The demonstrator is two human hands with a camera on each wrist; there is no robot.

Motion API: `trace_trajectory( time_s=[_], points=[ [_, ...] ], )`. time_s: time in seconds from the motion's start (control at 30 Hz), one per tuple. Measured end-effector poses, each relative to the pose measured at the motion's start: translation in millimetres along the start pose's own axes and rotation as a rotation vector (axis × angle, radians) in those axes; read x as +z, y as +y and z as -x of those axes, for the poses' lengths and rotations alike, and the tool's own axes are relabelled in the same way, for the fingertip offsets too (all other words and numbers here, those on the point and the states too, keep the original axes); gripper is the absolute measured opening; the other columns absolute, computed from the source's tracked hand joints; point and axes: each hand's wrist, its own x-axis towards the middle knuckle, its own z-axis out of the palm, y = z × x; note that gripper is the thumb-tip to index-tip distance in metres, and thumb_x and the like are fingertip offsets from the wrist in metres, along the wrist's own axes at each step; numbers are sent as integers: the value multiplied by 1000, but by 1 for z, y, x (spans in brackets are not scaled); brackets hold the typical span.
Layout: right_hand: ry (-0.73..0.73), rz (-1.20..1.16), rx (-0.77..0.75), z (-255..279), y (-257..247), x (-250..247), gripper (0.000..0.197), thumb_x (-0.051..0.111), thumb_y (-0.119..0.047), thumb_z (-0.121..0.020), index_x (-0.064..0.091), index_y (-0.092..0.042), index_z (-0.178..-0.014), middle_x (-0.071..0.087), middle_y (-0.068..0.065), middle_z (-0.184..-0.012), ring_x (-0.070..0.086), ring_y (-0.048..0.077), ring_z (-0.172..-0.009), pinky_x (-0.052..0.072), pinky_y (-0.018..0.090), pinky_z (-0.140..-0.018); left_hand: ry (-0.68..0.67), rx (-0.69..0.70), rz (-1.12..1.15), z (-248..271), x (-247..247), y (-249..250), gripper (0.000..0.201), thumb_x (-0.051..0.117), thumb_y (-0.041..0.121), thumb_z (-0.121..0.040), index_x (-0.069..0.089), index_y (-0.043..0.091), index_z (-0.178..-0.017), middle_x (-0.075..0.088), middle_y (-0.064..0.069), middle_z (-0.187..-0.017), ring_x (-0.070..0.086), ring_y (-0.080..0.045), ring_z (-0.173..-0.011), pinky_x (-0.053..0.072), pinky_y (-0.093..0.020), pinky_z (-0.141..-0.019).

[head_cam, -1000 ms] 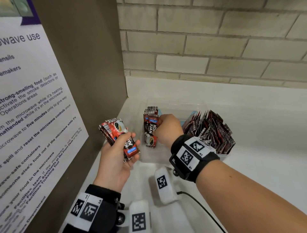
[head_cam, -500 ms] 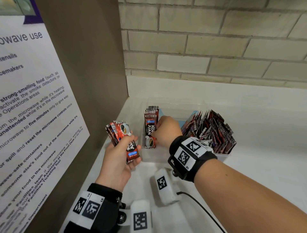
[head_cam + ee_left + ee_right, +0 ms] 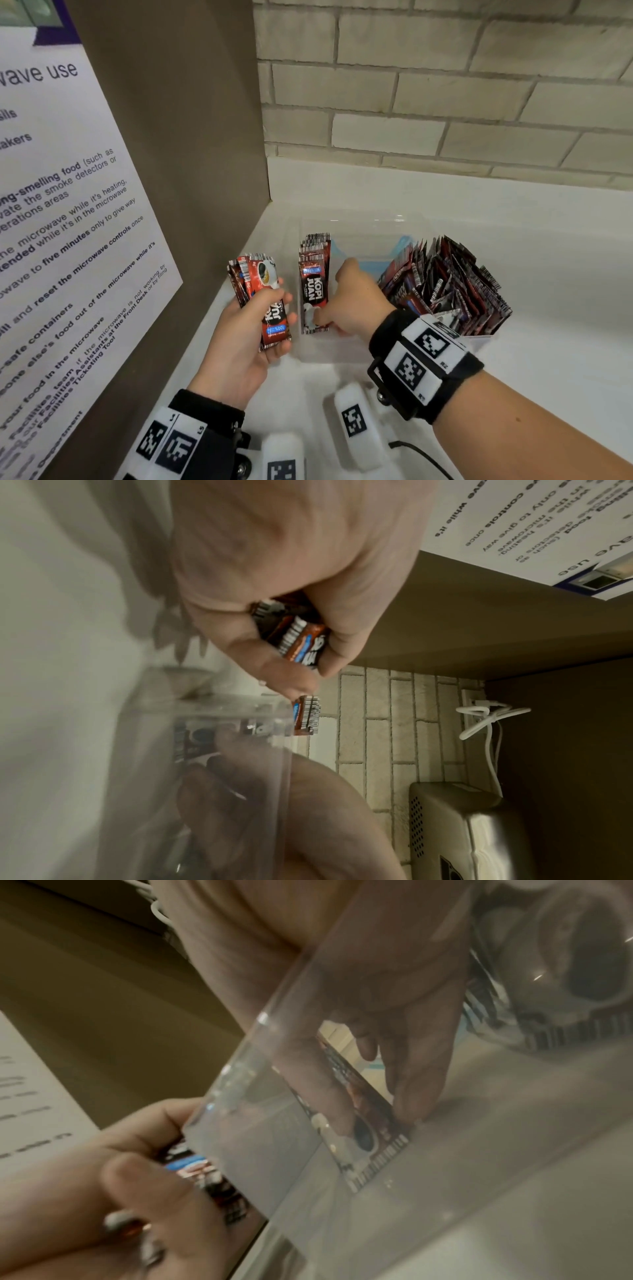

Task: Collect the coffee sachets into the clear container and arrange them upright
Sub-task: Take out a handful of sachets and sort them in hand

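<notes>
Here, a sachet stack (image 3: pixel 314 284) was pinched upright by the right hand (image 3: pixel 349 301) inside the clear container (image 3: pixel 342 353), prob. against tipping; spare sachets (image 3: pixel 260 291) were gripped by the left hand (image 3: pixel 239 339), ready nxt.

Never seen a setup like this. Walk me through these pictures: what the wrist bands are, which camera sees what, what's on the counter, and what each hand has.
No machine here: a person works bare-handed, wearing cameras on the head and on both wrists; the black bands carry printed marker squares. The big picture looks down from the head. The other two look along each hand, partly through clear plastic.

On the white counter stands the clear container. A loose bunch of coffee sachets leans at its right end. The right hand reaches inside and steadies a small upright stack against the left wall, thumb and fingers round its lower end. The left hand grips a spare bundle of sachets outside the container.
</notes>
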Motion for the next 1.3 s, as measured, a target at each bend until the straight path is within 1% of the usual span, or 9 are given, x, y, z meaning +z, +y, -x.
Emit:
trace_trajectory(
  time_s=[0.13,0.27,0.33,0.43,0.6,0.8,0.97,1.13,1.3],
  points=[
    [-21,5,-69,20,12,-3,64,79,-7,-69,30,-13,-110,48,-1,-76,50,13,-65,33,19,-46,5,11,-1,-3,-4,1,17,63,18,-89,67,21,-105,68,2,-74,61,-9,-53,40,-18,-38],
    [-76,27,-90,40,17,-5,62,80,-14,-72,31,-15,-112,44,-8,-79,46,4,-67,34,14,-50,-66,-6,-26,0,-1,0,16,61,16,-91,68,22,-103,63,-1,-65,55,-10,-52,39,-18,-36],
    [-85,70,-94,45,15,-5,60,80,-18,-72,35,-15,-112,46,-8,-80,48,7,-71,37,15,-53,-78,6,-35,1,0,0,16,60,15,-91,69,22,-102,63,-1,-65,55,-10,-53,39,-18,-36],
    [-104,153,-126,47,8,-2,60,82,-21,-67,37,-17,-107,53,-6,-82,56,13,-77,44,23,-61,-69,19,-40,2,1,0,14,60,15,-91,69,24,-97,63,1,-63,55,-9,-53,39,-18,-35],
    [-77,265,-185,42,-1,9,53,77,-10,-68,35,-17,-100,52,-2,-90,60,23,-91,41,24,-71,-71,14,-14,2,1,-1,12,60,18,-91,68,25,-94,63,2,-61,56,-7,-51,40,-16,-36],
    [-54,250,-193,41,-2,10,47,74,-12,-73,35,-18,-100,51,-2,-89,60,23,-94,39,23,-71,-71,14,-6,-1,-1,-1,12,59,19,-92,67,25,-97,62,2,-63,55,-7,-47,40,-17,-35],
    [-62,233,-176,41,-1,11,45,70,-9,-76,33,-17,-100,48,-2,-88,49,17,-81,37,22,-67,-72,13,1,-2,-1,-2,12,59,18,-92,67,25,-98,63,2,-63,56,-6,-49,41,-17,-36],
    [-36,226,-185,38,-3,16,38,64,-8,-81,38,-12,-109,60,8,-106,59,26,-101,37,22,-70,-42,23,19,-2,-1,-2,16,62,19,-90,66,25,-104,65,3,-71,59,-6,-53,42,-17,-38],
    [5,235,-181,34,-5,20,38,61,-12,-86,38,-8,-115,59,10,-110,59,27,-102,35,23,-69,-15,39,59,-3,-3,-1,16,62,19,-90,65,24,-105,65,5,-75,60,-7,-54,42,-18,-38]
  ],
)
